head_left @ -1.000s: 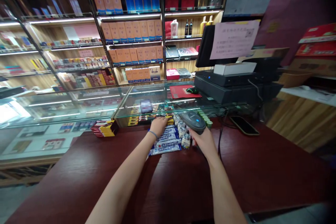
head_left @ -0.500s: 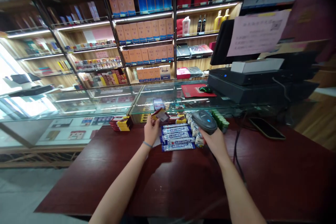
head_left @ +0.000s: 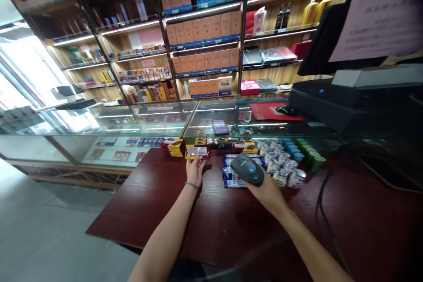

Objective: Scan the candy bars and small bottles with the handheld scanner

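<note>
Head view | left hand (head_left: 194, 172) pinches red-yellow packet (head_left: 195, 152) beside packet stack (head_left: 172, 147) at worktop's (head_left: 148, 202) far edge | right hand (head_left: 268, 190) grips scanner (head_left: 247, 169) | packet likely light, slick, breakable; hold at edges without squeezing

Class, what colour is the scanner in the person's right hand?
The scanner is dark grey to black, with a small blue light; the head view shows it.

Midway across the dark-red wooden table (head_left: 211, 224), I see flat blue-and-white plastic packets (head_left: 230, 182), a rounded dark-grey plastic scanner (head_left: 247, 169) over them. Rightward stand small round clear jars (head_left: 283, 158), then green cylindrical tubs (head_left: 311, 155). Leftward is a flat red-and-yellow wrapped bar (head_left: 197, 152), just right of a red-and-yellow rectangular stack (head_left: 172, 148). Behind runs a clear glass case (head_left: 158, 119).
</note>
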`<state>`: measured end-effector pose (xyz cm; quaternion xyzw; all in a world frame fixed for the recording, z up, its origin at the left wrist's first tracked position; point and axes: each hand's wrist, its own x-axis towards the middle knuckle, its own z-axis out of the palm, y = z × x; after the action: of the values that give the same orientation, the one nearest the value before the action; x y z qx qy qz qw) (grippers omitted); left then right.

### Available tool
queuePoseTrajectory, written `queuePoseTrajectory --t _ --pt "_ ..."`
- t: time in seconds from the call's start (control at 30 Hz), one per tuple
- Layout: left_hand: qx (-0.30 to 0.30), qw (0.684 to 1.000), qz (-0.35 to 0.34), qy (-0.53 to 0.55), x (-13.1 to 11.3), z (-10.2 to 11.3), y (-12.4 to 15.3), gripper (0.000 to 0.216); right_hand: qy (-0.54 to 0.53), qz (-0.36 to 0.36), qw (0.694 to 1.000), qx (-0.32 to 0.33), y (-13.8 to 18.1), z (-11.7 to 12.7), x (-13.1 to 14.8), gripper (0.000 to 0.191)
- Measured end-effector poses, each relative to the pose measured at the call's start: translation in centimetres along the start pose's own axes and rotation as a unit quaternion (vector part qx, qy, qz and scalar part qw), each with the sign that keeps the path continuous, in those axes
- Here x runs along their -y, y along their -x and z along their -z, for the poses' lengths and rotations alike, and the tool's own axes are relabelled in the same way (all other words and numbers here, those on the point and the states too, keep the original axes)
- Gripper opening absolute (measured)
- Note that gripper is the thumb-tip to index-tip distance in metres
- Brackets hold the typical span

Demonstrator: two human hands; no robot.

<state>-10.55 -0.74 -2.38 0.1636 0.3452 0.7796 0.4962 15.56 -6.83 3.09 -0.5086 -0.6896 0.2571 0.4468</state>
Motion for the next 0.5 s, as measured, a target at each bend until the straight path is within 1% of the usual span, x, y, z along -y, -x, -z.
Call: queuePoseTrajectory --t 0.1,0.17,0.23,0.3,0.4,0.47,0.5 --pt "-0.007 1.000 0.002 0.011 0.1 0.2 -0.3 0.026 0.033 0.011 0.998 0.060 1.1 -1.3 0.7 0.053" --pt "-0.009 1.000 0.005 0.018 0.2 0.3 -0.3 0.025 0.053 0.020 0.994 0.092 1.5 -1.7 0.7 0.059" --pt "-0.017 1.000 0.010 0.020 0.1 0.2 -0.3 0.024 0.071 0.033 0.990 0.115 1.6 -1.8 0.5 0.060" --pt "-0.014 1.000 0.011 0.019 0.1 0.1 -0.1 0.022 0.092 0.050 0.987 0.126 1.5 -1.8 0.0 0.055" --pt "0.011 1.000 0.001 0.013 -0.1 -0.1 0.2 0.021 0.112 0.074 0.982 0.130 1.3 -1.7 -0.6 0.047" --pt "0.025 1.000 -0.007 0.007 -0.1 -0.2 0.2 0.021 0.109 0.074 0.982 0.132 1.3 -1.7 -0.7 0.046" --pt "0.022 1.000 -0.007 0.003 -0.1 -0.1 0.2 0.020 0.103 0.071 0.984 0.129 1.3 -1.7 -0.6 0.046"
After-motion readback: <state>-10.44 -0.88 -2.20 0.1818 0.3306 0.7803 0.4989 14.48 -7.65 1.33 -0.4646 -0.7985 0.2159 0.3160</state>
